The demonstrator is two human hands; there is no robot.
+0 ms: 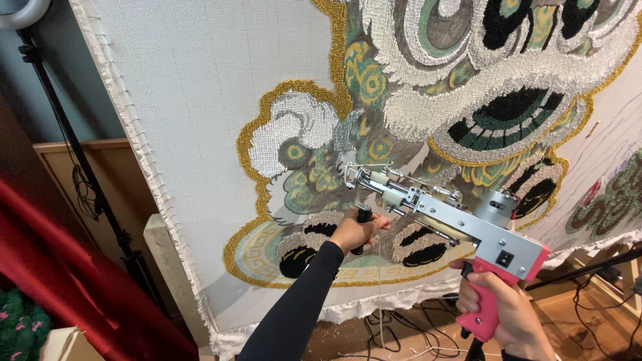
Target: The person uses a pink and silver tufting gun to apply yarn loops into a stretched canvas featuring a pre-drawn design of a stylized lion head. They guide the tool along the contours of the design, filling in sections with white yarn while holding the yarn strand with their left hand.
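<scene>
Right hand [503,309], nearest the camera, is clenched around the pink pistol grip of a tufting gun [461,224], with the forefinger up at the trigger area below the grey body. Left hand [356,230], in a black sleeve, is closed on the gun's black front handle [363,217], which hangs beneath the barrel. All positions below are given relative to the tufting gun. It is held tilted, its pink grip low at the right and its metal needle end raised to the left, the tip lying at or just off the stretched backing cloth [200,120]; contact cannot be confirmed. Directly behind the gun, the cloth carries a tufted lion-dance design [468,87] in cream, green, black and gold outline, with a paw-like section just below and left of the needle end. Below the gun, loose cables [401,334] lie on the wooden floor. Far left of the gun stands a black light stand [73,160], with red fabric [60,267] draped beneath it and a green knitted item [20,327] at the lower corner.
</scene>
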